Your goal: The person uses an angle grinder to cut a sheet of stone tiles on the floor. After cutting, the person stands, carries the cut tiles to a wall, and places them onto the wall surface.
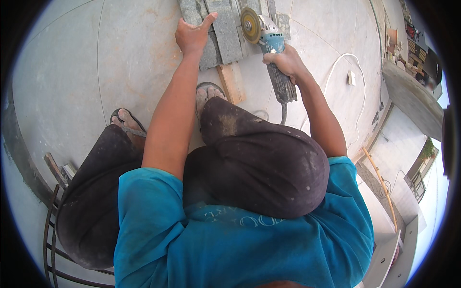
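In my right hand [289,62] is a teal and black angle grinder [274,45], fingers wrapped round its body. Its round yellowish disc [250,25] stands at the right part of a row of grey stone strips [226,33]; I cannot tell whether disc and stone touch. My left hand [193,36] rests on the left strips, thumb stretched out to the right and the other fingers bent over the far left side, partly hidden. A wooden block [231,82] sticks out from under the near end of the stone.
My sandalled feet [128,122] are on the pale tiled floor [139,57], one close to the wooden block. A white cable [331,72] curves over the floor at the right. Dark metal bars [52,230] stand at the lower left, and a long wooden pole [379,177] lies at the right.
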`<state>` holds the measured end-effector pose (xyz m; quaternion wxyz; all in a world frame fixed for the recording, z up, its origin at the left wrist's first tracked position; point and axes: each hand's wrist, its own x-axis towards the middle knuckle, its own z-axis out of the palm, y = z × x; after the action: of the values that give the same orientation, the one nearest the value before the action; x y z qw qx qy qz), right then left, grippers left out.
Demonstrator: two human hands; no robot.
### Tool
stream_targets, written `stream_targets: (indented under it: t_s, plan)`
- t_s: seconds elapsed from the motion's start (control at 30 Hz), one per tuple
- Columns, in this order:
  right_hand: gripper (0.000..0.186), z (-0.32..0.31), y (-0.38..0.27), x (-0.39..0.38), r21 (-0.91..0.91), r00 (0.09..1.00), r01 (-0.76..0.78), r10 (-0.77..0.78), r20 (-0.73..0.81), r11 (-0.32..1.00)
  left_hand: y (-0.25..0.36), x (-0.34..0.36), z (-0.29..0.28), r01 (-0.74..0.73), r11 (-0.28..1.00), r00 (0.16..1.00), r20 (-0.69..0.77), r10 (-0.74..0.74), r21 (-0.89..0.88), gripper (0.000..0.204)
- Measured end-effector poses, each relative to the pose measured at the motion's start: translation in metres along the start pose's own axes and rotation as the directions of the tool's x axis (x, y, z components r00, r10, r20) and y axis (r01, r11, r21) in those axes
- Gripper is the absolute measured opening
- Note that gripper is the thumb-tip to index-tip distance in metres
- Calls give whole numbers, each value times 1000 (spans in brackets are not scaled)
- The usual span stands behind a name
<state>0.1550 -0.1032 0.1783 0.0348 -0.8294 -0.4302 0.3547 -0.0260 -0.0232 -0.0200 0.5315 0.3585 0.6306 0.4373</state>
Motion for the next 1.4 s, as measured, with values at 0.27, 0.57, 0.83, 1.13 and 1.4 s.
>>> stream_targets:
  t_s: [0.27, 0.57, 0.83, 1.13, 1.4]
  plan:
    - [40, 0, 0, -12, -27, 1000, -13, 13, 1, 1000, 3, 0, -1, 52, 998, 998, 19, -52, 17, 84]
    - [47, 1, 8, -18, -58, 999, -52, 52, 3, 997, -12, 4, 4, -80, 997, 995, -56, 81, 23, 88]
    - [46, 2, 4, -23, -58, 998, -67, 67, -8, 996, -11, 2, 3, -67, 997, 997, -43, 68, 25, 88]
    - [41, 3, 0, -9, -27, 1000, -13, 13, -10, 1000, -4, -2, 2, -53, 998, 998, -42, 55, 41, 86]
    - [40, 1, -2, -5, -40, 1000, -10, 11, 14, 999, -8, 0, 2, -55, 998, 998, -31, 55, -2, 85]
